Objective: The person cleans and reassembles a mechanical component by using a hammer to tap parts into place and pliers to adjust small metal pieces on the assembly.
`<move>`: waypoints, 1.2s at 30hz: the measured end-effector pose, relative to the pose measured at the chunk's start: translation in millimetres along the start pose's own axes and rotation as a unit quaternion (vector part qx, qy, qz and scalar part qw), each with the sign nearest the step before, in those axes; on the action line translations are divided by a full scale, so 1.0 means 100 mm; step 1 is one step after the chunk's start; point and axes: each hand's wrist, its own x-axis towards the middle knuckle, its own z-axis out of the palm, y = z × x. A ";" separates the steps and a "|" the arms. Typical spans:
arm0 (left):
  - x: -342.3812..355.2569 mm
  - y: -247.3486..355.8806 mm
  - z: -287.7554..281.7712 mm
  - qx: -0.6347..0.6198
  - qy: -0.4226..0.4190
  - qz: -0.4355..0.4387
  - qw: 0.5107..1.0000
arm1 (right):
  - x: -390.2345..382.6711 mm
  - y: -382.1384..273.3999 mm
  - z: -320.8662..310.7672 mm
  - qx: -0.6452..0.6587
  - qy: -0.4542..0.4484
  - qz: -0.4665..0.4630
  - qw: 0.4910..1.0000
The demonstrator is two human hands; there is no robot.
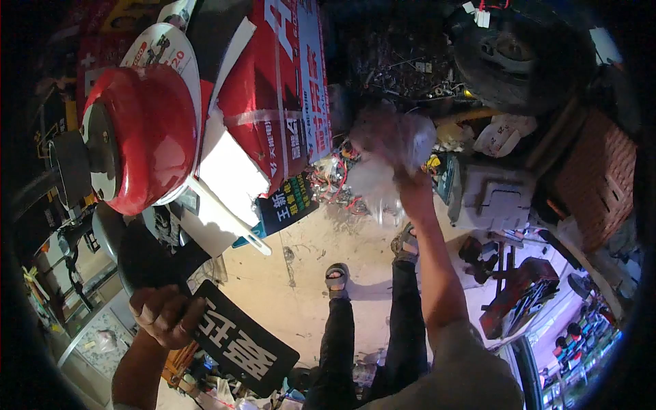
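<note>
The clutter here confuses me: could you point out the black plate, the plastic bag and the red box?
Black plate (243, 340): head view, middle of its face.
Plastic bag (374, 180): head view, its whitish lower part.
Red box (275, 87): head view, its printed side.

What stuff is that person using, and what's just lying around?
In the hands, seemingly in use:
- black plate, left hand
- clear plastic bag, at the blurred right hand

Apparently just lying about:
- wheel
- red carton
- grey case

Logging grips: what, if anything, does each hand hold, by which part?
Left hand: black rectangular plate, by its left end. Right hand: at a translucent plastic bag; blur hides the grip.
</note>
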 end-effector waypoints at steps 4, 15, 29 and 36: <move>0.04 -0.05 0.02 0.003 0.034 -0.002 0.999 | -0.94 -0.11 0.20 -0.092 0.025 -0.142 0.985; 0.04 -0.02 0.08 -0.014 0.055 -0.006 0.998 | -1.63 1.37 0.48 -0.422 -0.042 -0.187 0.886; 0.02 0.00 0.11 0.017 0.059 0.000 0.998 | -1.01 1.13 0.16 -0.482 0.027 -0.224 0.847; 0.04 0.01 0.08 0.017 0.031 -0.003 0.999 | 0.34 0.55 -0.01 -0.437 0.020 -0.216 0.873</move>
